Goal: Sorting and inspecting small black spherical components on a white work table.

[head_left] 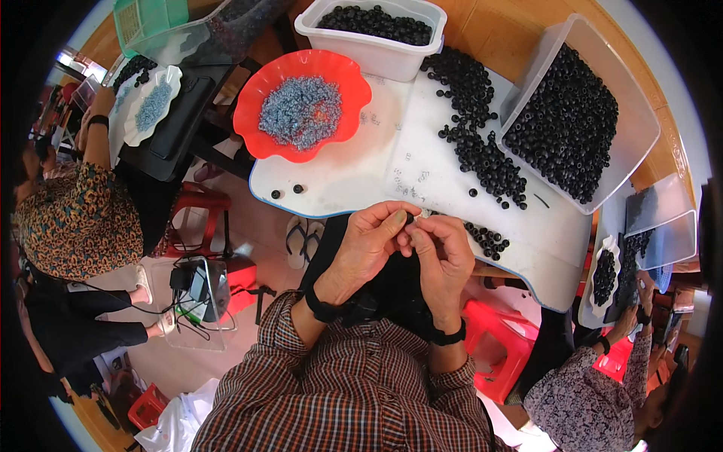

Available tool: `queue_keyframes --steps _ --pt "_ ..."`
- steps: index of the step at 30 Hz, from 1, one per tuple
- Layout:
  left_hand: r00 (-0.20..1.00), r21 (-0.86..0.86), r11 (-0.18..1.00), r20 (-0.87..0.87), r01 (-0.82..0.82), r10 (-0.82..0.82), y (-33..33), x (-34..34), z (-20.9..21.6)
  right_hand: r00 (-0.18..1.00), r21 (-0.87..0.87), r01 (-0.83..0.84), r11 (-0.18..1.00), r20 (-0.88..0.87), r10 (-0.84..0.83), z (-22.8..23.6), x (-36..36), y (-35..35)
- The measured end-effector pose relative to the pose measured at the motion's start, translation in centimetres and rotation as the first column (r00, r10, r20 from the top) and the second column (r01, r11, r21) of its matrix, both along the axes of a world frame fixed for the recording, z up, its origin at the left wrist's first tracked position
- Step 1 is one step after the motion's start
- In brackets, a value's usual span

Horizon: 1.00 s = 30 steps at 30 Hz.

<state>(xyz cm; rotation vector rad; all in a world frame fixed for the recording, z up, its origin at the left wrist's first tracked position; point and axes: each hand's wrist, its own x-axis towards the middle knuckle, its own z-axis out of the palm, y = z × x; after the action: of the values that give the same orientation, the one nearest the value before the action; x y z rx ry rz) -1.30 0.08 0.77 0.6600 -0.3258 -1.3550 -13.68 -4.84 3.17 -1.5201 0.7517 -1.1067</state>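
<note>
Just over the table's near edge, my two hands meet fingertip to fingertip. My left hand [367,245] pinches a small black ring-like part [410,218] between thumb and fingers. Closed in a pinch beside it, my right hand [443,252] has a tiny pale, clear-looking piece [422,214] at its fingertips, too small to name. Whether the two pieces touch cannot be made out. Several loose black parts [489,242] lie on the table right beside my right hand. A red wavy-rimmed bowl [248,113] of small clear bluish pieces [300,111] stands beyond my left hand.
A white tub [369,59] of black parts stands at the back. Black parts [482,147] spread across the white tabletop [339,184] toward a tilted clear bin [633,143]. Co-workers sit at left [83,218] and right [580,399]. A red stool [497,354] stands below.
</note>
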Motion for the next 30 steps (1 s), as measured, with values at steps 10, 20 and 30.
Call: queue_keyframes --steps 10,20,30 --pt "0.977 0.114 0.984 0.180 -0.139 0.117 -5.1 3.7 4.8 0.996 0.053 0.080 0.995 -0.042 -0.078 -0.8 -0.8 -0.2" --pt "0.894 0.050 0.916 0.242 -0.399 0.376 -19.5 12.7 9.8 0.991 -0.035 0.060 0.998 -0.118 -0.064 -2.0 -0.9 -0.3" --pt "0.474 0.105 0.979 0.880 -0.173 -0.011 -12.8 6.8 6.7 0.978 -0.070 0.111 0.991 -0.168 -0.121 -3.3 -1.4 -1.4"
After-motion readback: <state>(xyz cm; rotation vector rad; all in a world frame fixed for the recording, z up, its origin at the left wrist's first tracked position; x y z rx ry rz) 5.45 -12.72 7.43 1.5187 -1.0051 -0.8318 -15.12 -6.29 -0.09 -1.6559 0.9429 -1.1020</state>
